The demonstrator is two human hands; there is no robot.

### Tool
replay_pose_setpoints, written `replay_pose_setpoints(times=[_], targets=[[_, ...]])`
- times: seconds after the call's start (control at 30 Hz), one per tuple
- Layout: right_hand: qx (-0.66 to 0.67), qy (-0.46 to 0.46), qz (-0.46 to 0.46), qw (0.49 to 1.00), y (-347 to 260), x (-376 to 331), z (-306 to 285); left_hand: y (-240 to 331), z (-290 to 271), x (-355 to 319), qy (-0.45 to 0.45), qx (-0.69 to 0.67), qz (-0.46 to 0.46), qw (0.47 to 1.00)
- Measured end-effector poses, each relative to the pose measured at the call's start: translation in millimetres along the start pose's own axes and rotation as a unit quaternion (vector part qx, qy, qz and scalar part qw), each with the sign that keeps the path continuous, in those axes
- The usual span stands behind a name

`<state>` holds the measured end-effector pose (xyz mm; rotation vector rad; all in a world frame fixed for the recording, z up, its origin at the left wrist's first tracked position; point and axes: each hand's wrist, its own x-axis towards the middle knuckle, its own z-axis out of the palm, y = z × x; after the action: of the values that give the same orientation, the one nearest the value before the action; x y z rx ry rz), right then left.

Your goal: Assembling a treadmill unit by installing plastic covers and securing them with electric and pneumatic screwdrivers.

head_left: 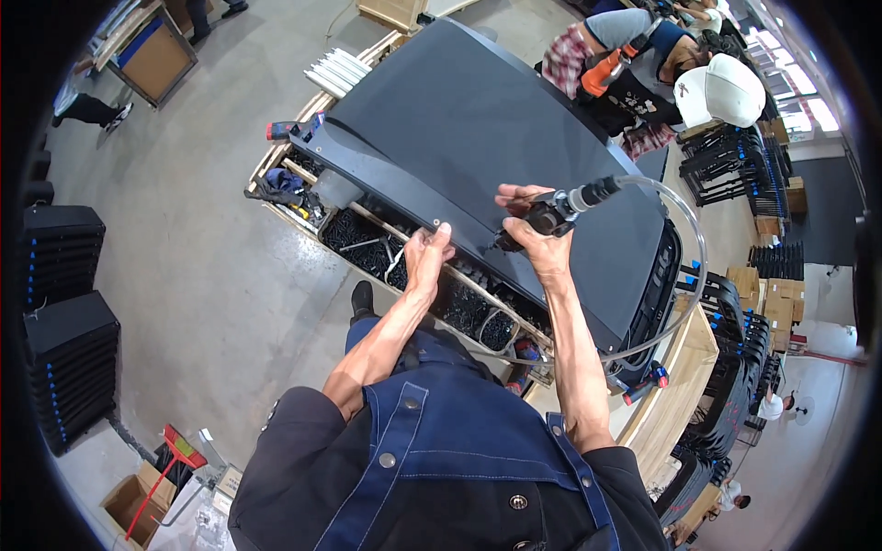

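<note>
My right hand (544,241) is wrapped round a black air screwdriver (549,213), with a clear hose (703,248) running from its back end. The tool's tip points down and left toward the near edge of a large dark grey panel (450,101). At that same edge, further left, my left hand (426,261) has its fingers curled and its thumb and forefinger close together. A small round fastener (436,222) shows just beyond those fingertips. Whatever lies inside the left fingers is hidden. Below the panel's near side, wooden bins (363,243) hold dark screws and small parts.
Across the panel a co-worker in a white cap (721,90) bends over with an orange power tool (604,73). A red-and-black cordless tool (646,383) lies by the right corner. White tubes (337,72) stick out at the far left. Black stacked parts (69,354) stand left.
</note>
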<state>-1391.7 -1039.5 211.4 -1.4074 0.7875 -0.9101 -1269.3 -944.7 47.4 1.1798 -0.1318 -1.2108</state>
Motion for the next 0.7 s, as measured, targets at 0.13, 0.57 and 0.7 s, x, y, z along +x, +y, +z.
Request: replay_pose_setpoints(times=[0.13,0.57,0.7], targets=[[0.029,0.002,-0.095,0.995,26,-22,-4,3,-3,-5,0.021,0.024,0.001,0.999],[-0.029,0.178,-0.045,0.983,15,-49,24,1,-88,15,-0.058,0.153,-0.032,0.986],[-0.176,0.255,0.0,0.951,72,-95,28,-9,-157,49,0.039,0.483,0.054,0.873]])
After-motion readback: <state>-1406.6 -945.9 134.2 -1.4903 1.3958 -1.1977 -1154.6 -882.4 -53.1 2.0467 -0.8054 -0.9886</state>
